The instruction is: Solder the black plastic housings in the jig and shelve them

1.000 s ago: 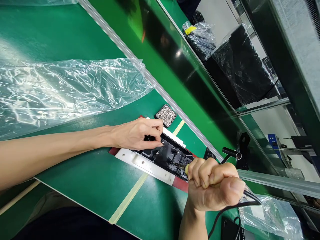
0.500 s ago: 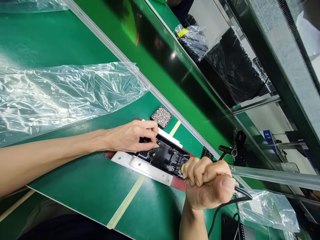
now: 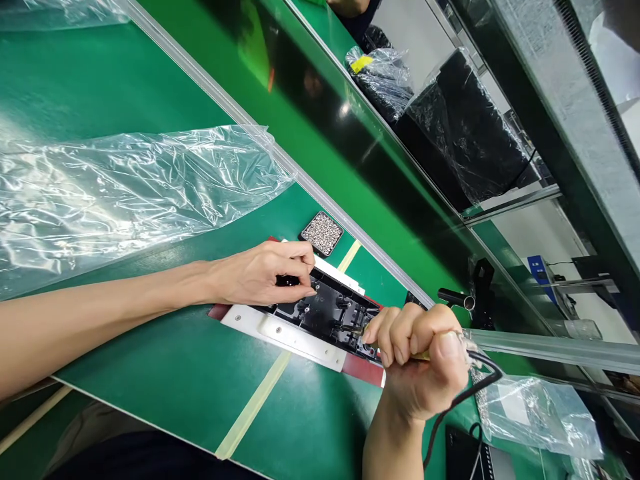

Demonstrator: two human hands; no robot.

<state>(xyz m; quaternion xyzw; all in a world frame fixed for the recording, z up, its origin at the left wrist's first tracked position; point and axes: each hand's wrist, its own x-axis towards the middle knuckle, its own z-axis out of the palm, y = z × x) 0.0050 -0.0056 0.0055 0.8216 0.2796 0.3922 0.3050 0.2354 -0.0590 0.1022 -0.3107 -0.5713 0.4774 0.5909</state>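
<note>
1. The left hand (image 3: pixel 260 273) rested on the far end of the black plastic housing (image 3: pixel 327 313), and its grip was pinched closed on a small black part (image 3: pixel 286 281) at that end.
2. The right hand (image 3: pixel 425 363) was clenched in a fist around an electric screwdriver (image 3: pixel 425 355); only a little yellow of the tool showed between the fingers, and its tip pointed into the near end of the housing.
3. A black cable (image 3: pixel 457 403) came out of the back of the right fist and curved down toward the lower edge of the view.
4. The housing lay on a red pad (image 3: pixel 363 368) on the green surface (image 3: pixel 165 373), with a white panel (image 3: pixel 283 330) along its nearer side.
5. A small black tray of screws (image 3: pixel 321 233) stood just beyond the housing, near the metal rail (image 3: pixel 235 110).
6. A large clear plastic bag (image 3: pixel 125 193) lay on the surface to the left, well apart from the hands.
7. A strip of yellowish tape (image 3: pixel 257 400) crossed the surface under the pad.
</note>
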